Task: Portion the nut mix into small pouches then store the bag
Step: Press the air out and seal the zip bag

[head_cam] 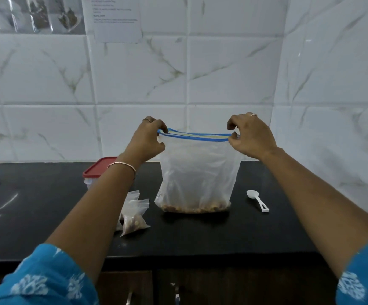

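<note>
Looks like a kitchen. Has white marble-patterned wall tiles on two walls meeting in a corner, above a glossy black stone desk. Shows cupboard doors with metal handles under the desk's front edge. Carries food-storage things: a plastic box with a red lid, a white scoop, a zip bag with nuts at its bottom, small filled pouches. Bears a printed sheet stuck to the tiles.

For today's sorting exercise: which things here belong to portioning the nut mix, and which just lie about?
Job: large clear blue-sealed zip bag; small clear filled pouches; white plastic scoop.
Lying about: red-lidded clear plastic box, perhaps storage; printed paper sheet.
</note>
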`<action>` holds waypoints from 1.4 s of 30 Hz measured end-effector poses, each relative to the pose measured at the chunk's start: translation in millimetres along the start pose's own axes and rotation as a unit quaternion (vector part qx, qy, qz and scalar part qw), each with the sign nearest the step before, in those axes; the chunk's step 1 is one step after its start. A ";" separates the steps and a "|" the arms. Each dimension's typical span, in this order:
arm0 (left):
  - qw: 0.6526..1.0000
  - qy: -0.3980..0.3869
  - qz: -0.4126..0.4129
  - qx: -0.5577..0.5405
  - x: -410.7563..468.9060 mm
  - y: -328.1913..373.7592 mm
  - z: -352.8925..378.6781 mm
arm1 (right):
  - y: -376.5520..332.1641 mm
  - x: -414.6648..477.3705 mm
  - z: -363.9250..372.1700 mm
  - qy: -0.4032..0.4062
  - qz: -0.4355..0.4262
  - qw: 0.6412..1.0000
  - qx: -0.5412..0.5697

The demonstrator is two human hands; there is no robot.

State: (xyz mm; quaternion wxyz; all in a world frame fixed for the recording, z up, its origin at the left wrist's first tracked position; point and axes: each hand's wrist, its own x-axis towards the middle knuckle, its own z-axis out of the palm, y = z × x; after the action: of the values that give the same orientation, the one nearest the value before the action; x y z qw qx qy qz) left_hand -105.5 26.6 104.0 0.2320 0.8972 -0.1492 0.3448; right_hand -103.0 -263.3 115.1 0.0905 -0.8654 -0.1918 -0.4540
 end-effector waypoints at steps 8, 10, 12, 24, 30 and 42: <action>0.979 0.089 0.112 0.144 1.1 6.6 0.4 | -12.6 -9.9 12.8 0.042 -0.208 0.971 -0.107; 0.974 0.067 0.132 0.173 1.1 10.1 -3.0 | -13.2 -5.6 13.5 0.051 -0.207 0.970 -0.117; 0.968 0.045 0.155 0.193 0.4 14.3 -2.6 | -14.3 -2.7 12.7 0.050 -0.214 0.967 -0.129; 0.986 0.034 0.138 0.084 12.8 33.7 2.4 | -22.8 12.9 -9.4 -0.085 0.036 0.988 0.127; 0.998 -0.057 0.021 0.000 19.5 36.3 -15.4 | -21.9 17.7 -11.8 -0.166 0.050 0.963 0.208; 0.989 -0.045 -0.022 0.143 26.6 15.0 -56.3 | 16.0 17.7 -32.9 -0.161 0.023 0.986 0.034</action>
State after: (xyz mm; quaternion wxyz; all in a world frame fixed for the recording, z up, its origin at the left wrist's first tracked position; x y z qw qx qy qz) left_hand -123.7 40.3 163.9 0.1021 0.9389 -0.0895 0.3163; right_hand -112.1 -284.3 148.7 0.0980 -0.9280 -0.1986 -0.2996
